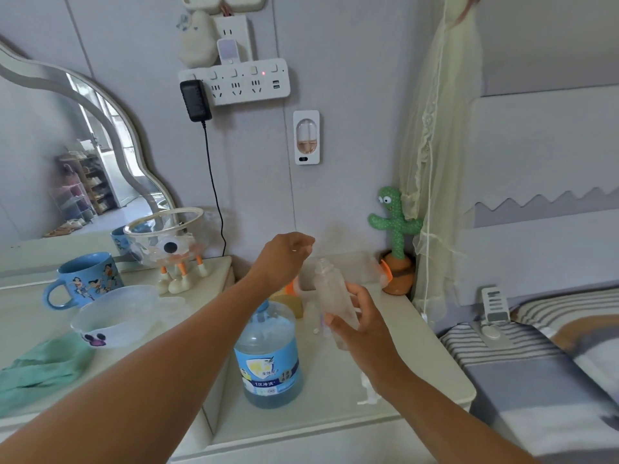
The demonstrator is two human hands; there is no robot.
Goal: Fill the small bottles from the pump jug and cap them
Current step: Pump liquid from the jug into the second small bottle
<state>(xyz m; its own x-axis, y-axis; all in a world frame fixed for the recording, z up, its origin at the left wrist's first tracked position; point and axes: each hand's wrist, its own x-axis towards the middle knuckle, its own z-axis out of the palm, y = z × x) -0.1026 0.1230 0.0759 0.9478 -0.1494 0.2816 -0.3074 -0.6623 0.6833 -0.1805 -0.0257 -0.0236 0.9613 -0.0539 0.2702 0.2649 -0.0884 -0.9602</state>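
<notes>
My right hand (360,324) grips a small frosted clear bottle (331,296), tilted, its open neck pointing up and left. My left hand (284,257) hovers just above and left of that neck with fingers pinched together; whether it holds a cap I cannot tell. The blue jug (269,356) of blue liquid stands on the white nightstand (335,413) under my left forearm, which hides its top. A small white piece (315,330) lies on the nightstand beside the jug.
An orange and yellow object (291,296) stands behind the jug. A green cactus toy (395,236) sits at the back right corner. On the dresser to the left are a blue mug (87,279), a plastic bowl (114,316), a green cloth (40,366). A bed (542,363) lies at right.
</notes>
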